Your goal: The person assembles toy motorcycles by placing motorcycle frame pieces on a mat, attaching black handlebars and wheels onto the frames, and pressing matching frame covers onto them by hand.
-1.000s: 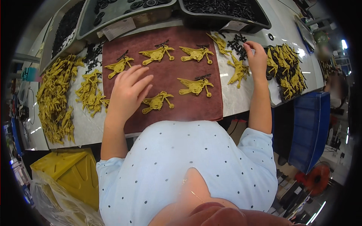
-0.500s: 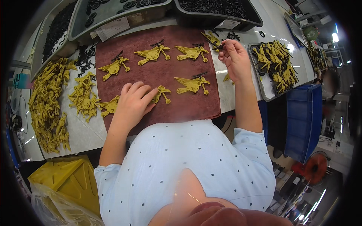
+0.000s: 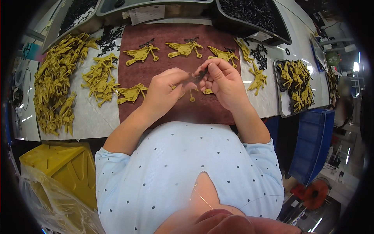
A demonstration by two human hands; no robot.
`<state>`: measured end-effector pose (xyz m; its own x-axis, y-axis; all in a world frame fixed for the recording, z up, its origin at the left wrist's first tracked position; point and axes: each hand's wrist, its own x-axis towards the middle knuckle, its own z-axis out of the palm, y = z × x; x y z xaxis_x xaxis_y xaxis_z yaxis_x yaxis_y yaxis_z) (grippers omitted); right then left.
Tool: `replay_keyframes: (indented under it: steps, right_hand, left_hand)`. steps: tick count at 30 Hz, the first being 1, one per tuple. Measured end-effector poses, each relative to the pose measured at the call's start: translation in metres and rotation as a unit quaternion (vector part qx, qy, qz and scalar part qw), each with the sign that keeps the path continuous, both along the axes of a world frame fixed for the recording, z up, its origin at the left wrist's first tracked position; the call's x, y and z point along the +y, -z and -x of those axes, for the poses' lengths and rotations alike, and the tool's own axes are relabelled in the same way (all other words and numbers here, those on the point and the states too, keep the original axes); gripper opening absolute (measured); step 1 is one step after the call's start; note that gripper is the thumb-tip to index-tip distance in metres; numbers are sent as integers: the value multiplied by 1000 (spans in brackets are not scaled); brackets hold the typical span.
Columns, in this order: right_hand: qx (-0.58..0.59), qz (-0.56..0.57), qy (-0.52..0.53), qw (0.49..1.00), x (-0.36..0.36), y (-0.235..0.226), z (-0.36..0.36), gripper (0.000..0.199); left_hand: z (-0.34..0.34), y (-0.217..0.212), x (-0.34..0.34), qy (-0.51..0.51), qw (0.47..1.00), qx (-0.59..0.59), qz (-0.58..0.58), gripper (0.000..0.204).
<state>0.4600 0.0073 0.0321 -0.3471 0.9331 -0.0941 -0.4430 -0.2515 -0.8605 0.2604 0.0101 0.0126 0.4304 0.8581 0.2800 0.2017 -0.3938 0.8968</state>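
Note:
Over the middle of the brown-red cloth my two hands meet at a small dark plastic part (image 3: 200,76). My right hand (image 3: 225,84) pinches it between thumb and fingers. My left hand (image 3: 165,90) is closed at the part's left side, its fingertips a bit smeared by motion. Beyond the hands, yellow toy-motorbike-shaped plastic pieces (image 3: 183,49) lie in a row, black pieces at their upper edges. Another yellow piece (image 3: 131,93) lies left of my left wrist. Under the hands, more yellow pieces are partly hidden.
A big heap of yellow pieces (image 3: 58,82) and a smaller pile (image 3: 100,78) lie at left. Grey bins (image 3: 156,17) line the back, one holding black parts (image 3: 249,15). At right stands a tray (image 3: 286,113) of yellow-and-black pieces. Loose black parts (image 3: 259,54) lie beside the cloth.
My right hand has come left and nearer with the black part. My left hand has lifted off the yellow piece and moved right to meet it. The view has shifted slightly.

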Motion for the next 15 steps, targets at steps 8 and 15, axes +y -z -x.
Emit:
replay_keyframes:
  steps: [8, 15]
  right_hand:
    - [-105, -54, 25, 993, -4, -3, 17, 20]
    - [-154, -110, 98, 977, 0, 4, 20, 24]
  left_hand:
    - [4, 13, -13, 24, 959, -150, 238, 36]
    - [6, 28, -3, 48, 941, -236, 237, 40]
